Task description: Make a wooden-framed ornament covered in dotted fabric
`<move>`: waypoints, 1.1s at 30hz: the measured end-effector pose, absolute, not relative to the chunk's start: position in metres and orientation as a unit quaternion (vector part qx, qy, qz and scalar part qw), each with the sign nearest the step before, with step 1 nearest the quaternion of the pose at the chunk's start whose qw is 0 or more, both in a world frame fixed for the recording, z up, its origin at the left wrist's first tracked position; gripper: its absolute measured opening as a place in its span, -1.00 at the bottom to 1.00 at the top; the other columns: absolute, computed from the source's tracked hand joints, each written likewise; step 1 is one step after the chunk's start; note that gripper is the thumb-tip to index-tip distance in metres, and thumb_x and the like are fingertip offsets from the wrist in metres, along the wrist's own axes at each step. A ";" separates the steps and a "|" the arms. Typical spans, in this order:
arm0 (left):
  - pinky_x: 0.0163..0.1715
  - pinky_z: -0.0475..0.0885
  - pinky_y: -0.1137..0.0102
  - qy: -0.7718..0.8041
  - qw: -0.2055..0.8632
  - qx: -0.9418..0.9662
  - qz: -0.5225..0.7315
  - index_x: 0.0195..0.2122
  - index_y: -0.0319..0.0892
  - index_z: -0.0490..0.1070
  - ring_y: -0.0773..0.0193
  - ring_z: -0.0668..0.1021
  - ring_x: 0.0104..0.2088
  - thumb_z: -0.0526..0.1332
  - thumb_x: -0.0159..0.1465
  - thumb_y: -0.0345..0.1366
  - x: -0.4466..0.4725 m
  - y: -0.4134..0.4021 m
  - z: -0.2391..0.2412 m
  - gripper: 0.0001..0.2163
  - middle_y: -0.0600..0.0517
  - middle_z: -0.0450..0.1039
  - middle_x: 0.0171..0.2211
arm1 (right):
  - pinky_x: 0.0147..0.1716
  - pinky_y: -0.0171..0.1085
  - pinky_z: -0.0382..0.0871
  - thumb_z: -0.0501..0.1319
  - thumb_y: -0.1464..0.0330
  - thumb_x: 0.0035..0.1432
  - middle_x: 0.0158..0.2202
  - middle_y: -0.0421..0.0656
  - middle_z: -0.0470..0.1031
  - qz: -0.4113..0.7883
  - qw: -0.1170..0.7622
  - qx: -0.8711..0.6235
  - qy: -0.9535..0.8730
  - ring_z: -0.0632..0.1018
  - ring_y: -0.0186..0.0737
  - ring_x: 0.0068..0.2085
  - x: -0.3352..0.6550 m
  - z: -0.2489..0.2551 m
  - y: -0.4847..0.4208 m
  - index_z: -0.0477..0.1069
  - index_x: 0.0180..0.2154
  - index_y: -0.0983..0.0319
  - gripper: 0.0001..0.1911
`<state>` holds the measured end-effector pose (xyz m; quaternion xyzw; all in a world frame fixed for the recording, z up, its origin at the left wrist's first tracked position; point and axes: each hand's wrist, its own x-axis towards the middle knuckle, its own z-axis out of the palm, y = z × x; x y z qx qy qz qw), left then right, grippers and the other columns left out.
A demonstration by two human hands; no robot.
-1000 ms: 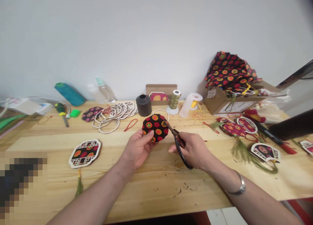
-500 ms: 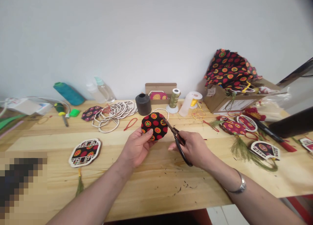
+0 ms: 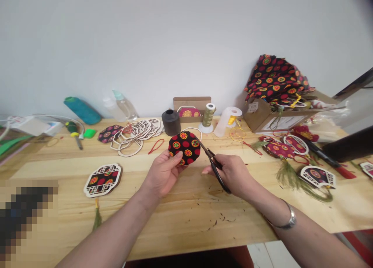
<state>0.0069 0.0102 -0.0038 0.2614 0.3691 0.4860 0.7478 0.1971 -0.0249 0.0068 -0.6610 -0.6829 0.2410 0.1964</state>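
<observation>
Between my left thumb and fingers is a scalloped round of black fabric (image 3: pixel 189 145) printed with red dots and yellow flowers, held over the middle of the table. My left hand (image 3: pixel 164 172) grips it by its lower left edge. My right hand (image 3: pixel 230 172) is closed around black-handled scissors (image 3: pixel 215 165). The scissor tips point up and left, right at the fabric's right edge. Whether a blade touches the cloth cannot be made out. Small dark snippets (image 3: pixel 217 217) lie on the wood below. To the left rests a framed fabric ornament (image 3: pixel 103 179) with a green tassel.
Pale cut-out frames (image 3: pixel 140 134) are heaped behind my left hand. A black spool (image 3: pixel 171 123), a green thread spool (image 3: pixel 208 116) and a frosted bottle (image 3: pixel 223 122) stand along the wall. At right are a cardboard box (image 3: pixel 259 116) with fabric, and tasselled ornaments (image 3: pixel 317 176).
The scissors' handles have swung slightly down and right with my right hand, the tips staying by the fabric's right edge. My left hand holds the fabric almost unmoved; the view has shifted slightly.
</observation>
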 end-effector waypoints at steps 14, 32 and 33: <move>-0.40 0.50 0.50 0.370 0.756 0.276 0.465 -0.28 -0.27 0.57 0.32 0.62 -0.41 0.51 -0.04 -0.36 0.006 0.012 -0.006 -0.71 -0.03 0.65 -0.34 | -0.50 -0.32 0.07 0.06 -0.27 0.06 -0.52 -0.19 0.38 0.299 0.211 -0.608 -0.705 0.31 -0.28 -0.51 0.209 0.014 -0.026 0.23 -0.39 0.20 -0.37; -0.28 0.51 0.45 0.361 0.762 0.308 0.441 -0.22 -0.23 0.56 0.26 0.65 -0.30 0.49 0.02 -0.32 0.007 0.012 -0.010 -0.70 -0.05 0.66 -0.28 | -0.46 -0.26 0.11 0.11 -0.24 0.05 -0.44 -0.03 0.54 0.152 0.143 -0.641 -0.739 0.58 0.02 -0.36 0.204 0.010 -0.025 0.35 -0.28 0.26 -0.34; -0.28 0.51 0.44 0.365 0.761 0.307 0.439 -0.21 -0.23 0.56 0.26 0.65 -0.30 0.49 0.02 -0.32 0.007 0.012 -0.010 -0.70 -0.05 0.66 -0.27 | -0.45 -0.26 0.12 0.11 -0.25 0.04 -0.45 -0.03 0.54 0.150 0.146 -0.639 -0.740 0.59 0.02 -0.36 0.204 0.010 -0.025 0.36 -0.28 0.27 -0.32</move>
